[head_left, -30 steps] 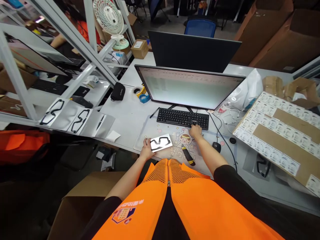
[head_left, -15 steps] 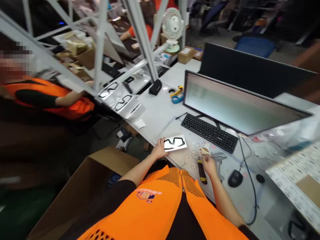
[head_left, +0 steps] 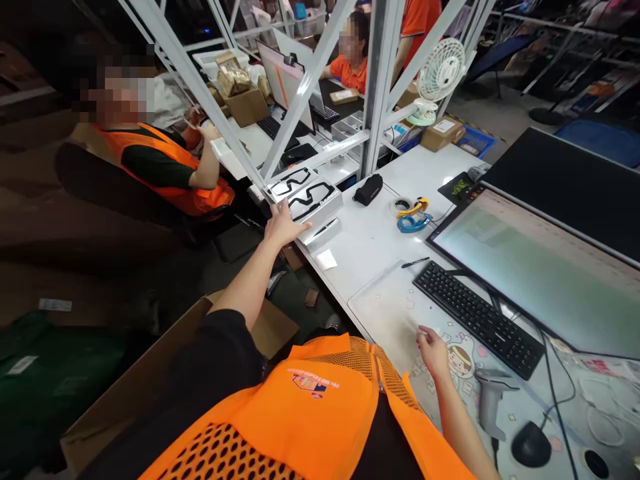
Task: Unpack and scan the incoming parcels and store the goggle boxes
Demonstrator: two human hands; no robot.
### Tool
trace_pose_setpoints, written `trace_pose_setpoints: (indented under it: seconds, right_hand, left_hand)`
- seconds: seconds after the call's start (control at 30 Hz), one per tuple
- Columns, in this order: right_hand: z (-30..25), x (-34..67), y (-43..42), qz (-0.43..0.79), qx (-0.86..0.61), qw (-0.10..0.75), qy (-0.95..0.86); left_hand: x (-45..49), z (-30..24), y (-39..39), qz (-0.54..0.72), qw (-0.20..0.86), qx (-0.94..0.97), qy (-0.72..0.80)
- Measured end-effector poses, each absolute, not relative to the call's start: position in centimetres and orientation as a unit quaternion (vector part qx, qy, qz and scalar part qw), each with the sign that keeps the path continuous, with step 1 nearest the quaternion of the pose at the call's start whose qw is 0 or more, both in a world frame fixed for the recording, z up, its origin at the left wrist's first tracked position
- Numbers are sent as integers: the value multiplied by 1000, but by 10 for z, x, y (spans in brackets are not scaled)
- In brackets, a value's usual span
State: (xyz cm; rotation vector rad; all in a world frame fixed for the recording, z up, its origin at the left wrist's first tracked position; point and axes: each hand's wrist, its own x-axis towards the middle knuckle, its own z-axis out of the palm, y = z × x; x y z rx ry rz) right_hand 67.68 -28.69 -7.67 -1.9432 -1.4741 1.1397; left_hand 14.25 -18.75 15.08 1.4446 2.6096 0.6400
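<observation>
My left hand [head_left: 281,225] is stretched out to the far left of the white desk [head_left: 370,240]. It grips the near end of a white box [head_left: 314,200] printed with a black glasses outline. That box lies beside another like it [head_left: 291,183] and on top of a third, by the metal frame post [head_left: 377,80]. My right hand [head_left: 433,351] rests on the patterned desk mat [head_left: 395,310] in front of the keyboard [head_left: 477,319]. Its fingers are loosely bent and hold nothing.
A lit monitor [head_left: 540,267] stands behind the keyboard. A barcode scanner [head_left: 491,395] and mouse [head_left: 530,443] lie at the right. Tape rolls [head_left: 413,217], a black pouch [head_left: 369,189] and a pen [head_left: 415,262] sit mid-desk. An open carton [head_left: 150,387] stands below. A co-worker in an orange vest [head_left: 165,167] sits left.
My view has swung left. My left hand has carried the white box from the mat to the stack at the desk's left end. My right hand has come off the keyboard onto the mat.
</observation>
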Motion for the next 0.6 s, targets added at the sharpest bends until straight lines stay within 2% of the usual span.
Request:
trace_pose_setpoints:
  seconds: [0.13, 0.23, 0.33, 0.43, 0.6]
  right_hand:
    - [-65, 614, -263, 441, -664, 248, -550]
    - [-60, 573, -258, 467, -649, 230, -555]
    - [-53, 528, -246, 454, -632, 173, -604]
    - [-42, 465, -223, 417, -579, 109, -693]
    - [-35, 351, -179, 331, -483, 2, -811]
  left_hand:
    - [103, 124, -150, 277, 38, 510, 814]
    - [99, 103, -159, 322, 5, 527, 787]
    - [99, 89, -193, 387, -16, 530, 754]
    - [97, 67, -234, 434, 8, 502, 748]
    - [97, 4, -304, 377, 119, 440, 806]
